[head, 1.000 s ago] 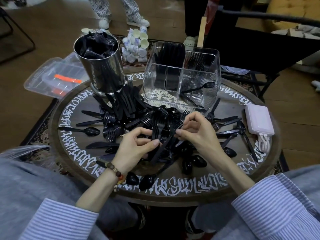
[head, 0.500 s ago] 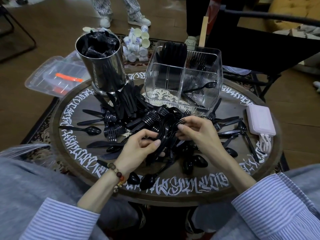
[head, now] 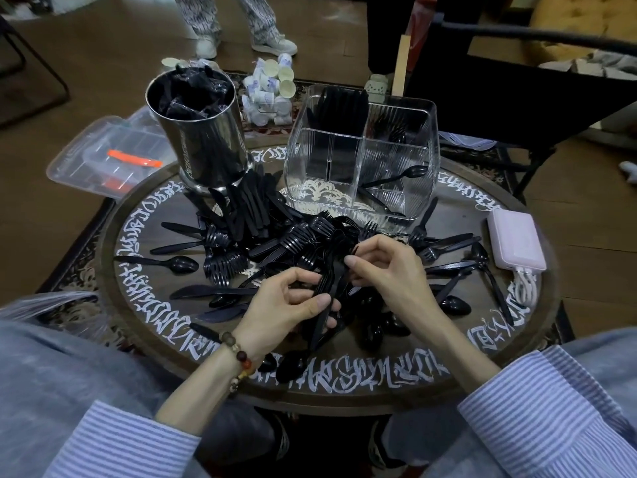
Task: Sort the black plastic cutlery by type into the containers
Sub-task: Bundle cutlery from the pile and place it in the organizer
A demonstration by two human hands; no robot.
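Left hand (head: 293, 305) curled round bundle of black forks (head: 327, 288), frame centre; one fork pinched by right hand (head: 382, 270). Risk judged: tangled tines snag, bundle slips, spoons get mixed in. Round lettered table (head: 138, 305) heaped. Clear divided container (head: 362, 153) and steel canister (head: 200, 132) upper centre. Wood floor, legs beyond.

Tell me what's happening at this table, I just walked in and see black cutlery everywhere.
A person seated at the round table is sorting black plastic cutlery. Their left hand grips a bunch of forks by the handles, and the right hand pinches the upper end of that bunch. Most of the cutlery still lies in a loose pile on the table. The clear divided container behind it holds some sorted pieces, including a spoon, and the metal canister holds wrapped black items.
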